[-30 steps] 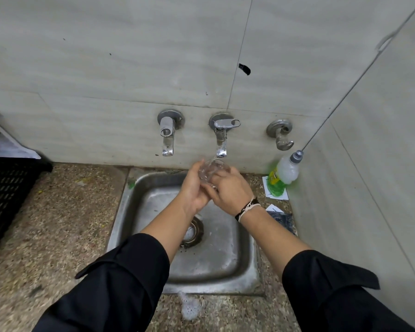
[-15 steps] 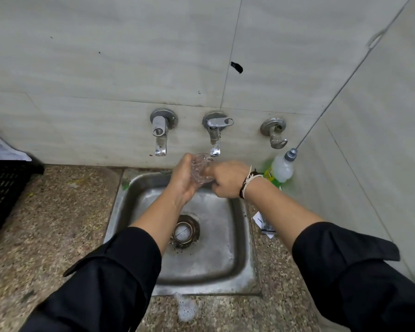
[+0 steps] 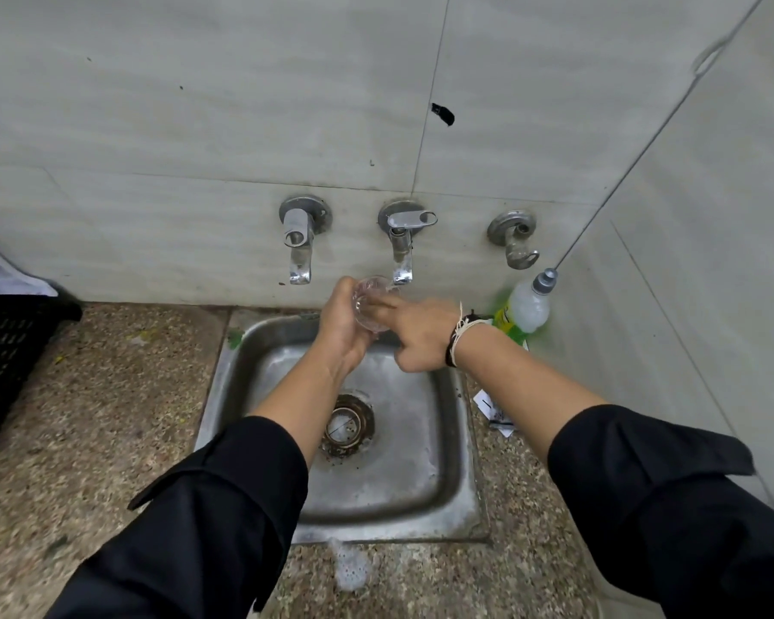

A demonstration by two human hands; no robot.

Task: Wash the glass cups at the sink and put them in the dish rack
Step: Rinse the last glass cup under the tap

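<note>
A patch of suds (image 3: 351, 569) sits on the speckled stone counter (image 3: 108, 422) at the near lip of the steel sink (image 3: 421, 498), and two black sleeves reach over it toward the wall. The basin is bare apart from its rusty drain (image 3: 347, 425).

Up at the far end, the left hand (image 3: 342, 330) cups a small glass cup (image 3: 369, 301) just under the middle tap (image 3: 402, 243), fingers curled around its side. The right hand (image 3: 421, 339) comes in from the other side, and its fingers (image 3: 387, 303) are stretched out together to the cup, apparently rubbing at its rim or inside (I can't make out exactly how far in they go, nor see any stream of water clearly).

This looks like the rinse-and-rub step on one cup. To do it well I'd say keep the left grip firm, because wet glass is slippery and the steel below is hard. Turn the cup so the fingers reach all round, then tip it out before carrying it off.

The black dish rack (image 3: 5, 350) sits on the counter well off to the left. A soap bottle (image 3: 526, 306) leans in the corner right of the sink, and some paper scraps (image 3: 494, 411) lie beside the rim. Behind it all are pale wall tiles (image 3: 197, 105) with two more taps.
</note>
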